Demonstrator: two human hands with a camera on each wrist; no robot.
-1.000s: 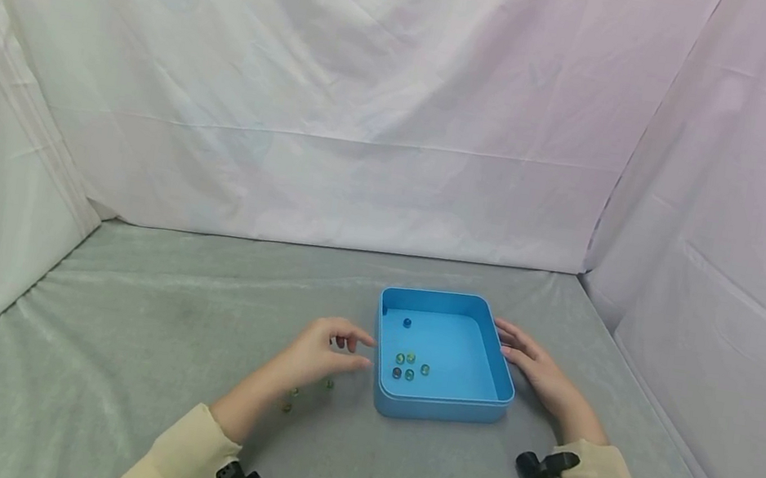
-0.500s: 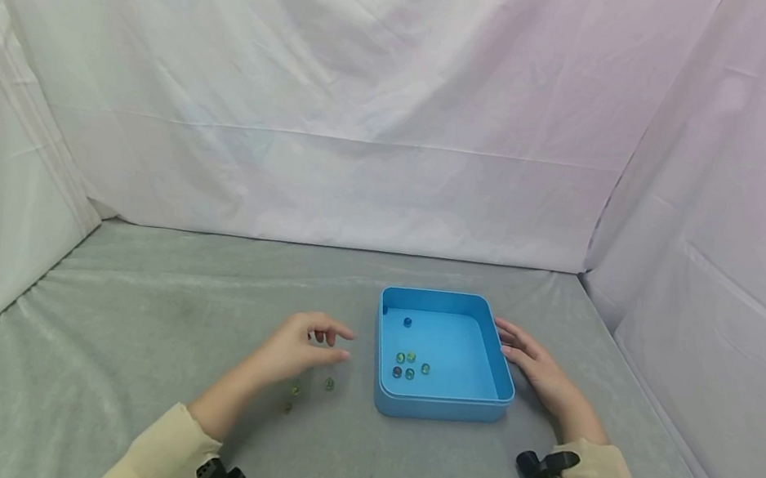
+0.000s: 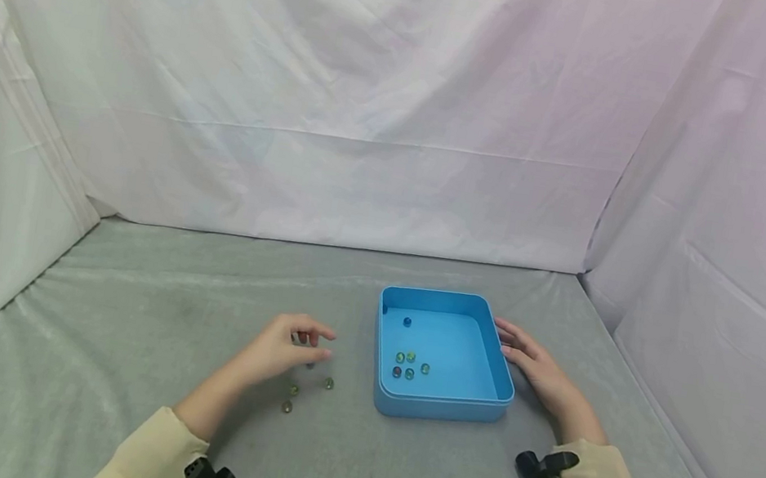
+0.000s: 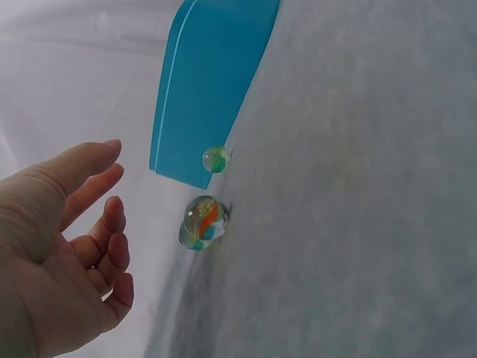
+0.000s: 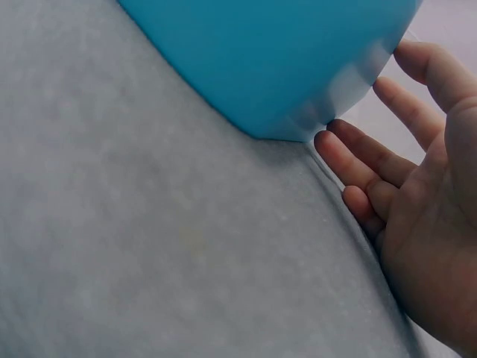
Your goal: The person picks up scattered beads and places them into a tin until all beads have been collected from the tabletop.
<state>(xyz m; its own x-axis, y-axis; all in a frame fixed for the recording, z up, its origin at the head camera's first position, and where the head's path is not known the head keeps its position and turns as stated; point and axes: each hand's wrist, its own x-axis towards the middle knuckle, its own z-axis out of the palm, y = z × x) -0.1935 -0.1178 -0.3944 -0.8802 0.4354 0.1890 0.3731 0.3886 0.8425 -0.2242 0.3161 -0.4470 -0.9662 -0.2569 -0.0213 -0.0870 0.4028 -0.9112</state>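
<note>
Risking scattering loose marbles (image 4: 207, 216) toward the left edge of the bench (image 3: 116, 331) by carelessly lowering parted left fingers (image 4: 80, 164); touching blue box (image 3: 469, 359) with spread right fingers (image 5: 349, 160).

Marbles (image 3: 425, 369) inside the box (image 3: 441, 410), loose marbles (image 3: 329, 384) left of it

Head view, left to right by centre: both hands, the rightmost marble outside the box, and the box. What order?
Left hand → rightmost marble outside the box → blue box → right hand.
</note>
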